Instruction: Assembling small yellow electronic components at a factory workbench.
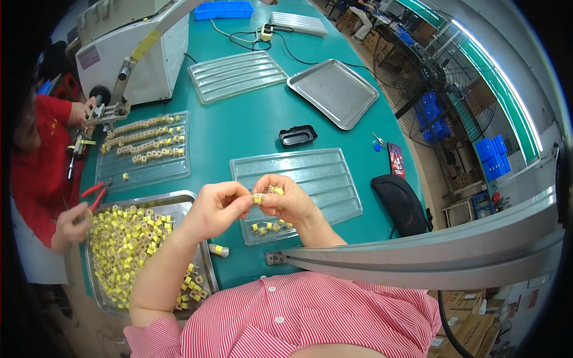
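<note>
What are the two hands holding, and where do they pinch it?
Both hands meet on a small yellow part. The left hand pinches its left end with its fingertips; the right hand has the right end. Finer grip detail is too small to tell.

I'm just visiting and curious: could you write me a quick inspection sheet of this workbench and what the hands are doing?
Surface: teal table, mostly covered by trays.
Job's things: small yellow-taped part pinched between both hands; a few more in the clear ridged tray; metal tray of yellow parts at the left.
Clutter: empty metal tray, small black tray, black pouch.
Grippers: left hand and right hand meet on the part.
Cables: black cable at the far end.
Surroundings: a co-worker's hand with red cutters, large floor fan.
</note>
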Available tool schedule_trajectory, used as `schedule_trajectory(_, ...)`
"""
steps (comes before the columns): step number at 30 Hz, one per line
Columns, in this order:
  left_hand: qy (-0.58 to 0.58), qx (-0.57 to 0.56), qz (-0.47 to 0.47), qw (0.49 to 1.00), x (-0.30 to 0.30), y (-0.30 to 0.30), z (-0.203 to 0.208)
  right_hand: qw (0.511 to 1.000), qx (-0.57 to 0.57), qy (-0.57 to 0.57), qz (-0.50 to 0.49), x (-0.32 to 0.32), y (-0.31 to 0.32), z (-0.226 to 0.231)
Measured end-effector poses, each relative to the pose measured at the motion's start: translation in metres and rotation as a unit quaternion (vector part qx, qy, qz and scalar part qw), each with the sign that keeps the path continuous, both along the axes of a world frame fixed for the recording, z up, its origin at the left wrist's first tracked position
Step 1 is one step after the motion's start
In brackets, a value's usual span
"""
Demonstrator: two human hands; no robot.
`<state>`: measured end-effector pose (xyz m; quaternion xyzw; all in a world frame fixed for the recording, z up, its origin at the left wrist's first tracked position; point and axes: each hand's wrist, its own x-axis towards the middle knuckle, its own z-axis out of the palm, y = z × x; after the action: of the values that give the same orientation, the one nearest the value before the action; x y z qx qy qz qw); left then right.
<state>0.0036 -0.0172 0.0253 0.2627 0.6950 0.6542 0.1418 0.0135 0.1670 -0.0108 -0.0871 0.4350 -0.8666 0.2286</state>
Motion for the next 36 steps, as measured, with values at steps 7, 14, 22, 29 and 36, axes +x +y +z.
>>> schedule_trajectory(7, -0.232, 0.095, -0.054, 0.966, 0.002, 0.000, -0.004, 0.999, -0.038, 0.002, 0.013, -0.002, 0.000, -0.011)
schedule_trajectory(14, -0.254, 0.134, -0.061, 0.956, 0.004, 0.003, -0.005, 0.997, -0.073, 0.006, 0.010, -0.002, -0.001, -0.009)
schedule_trajectory(22, -0.247, 0.088, -0.095, 0.960, 0.003, -0.001, 0.001, 0.997, -0.052, 0.040, 0.045, -0.001, 0.003, -0.010)
schedule_trajectory(29, -0.259, 0.117, -0.103, 0.953, 0.008, 0.003, 0.002, 0.993, -0.100, 0.016, 0.063, 0.000, 0.002, -0.007)
schedule_trajectory(36, -0.247, 0.105, -0.093, 0.959, 0.009, 0.004, 0.006, 0.994, -0.091, 0.017, 0.057, 0.001, 0.003, -0.004)
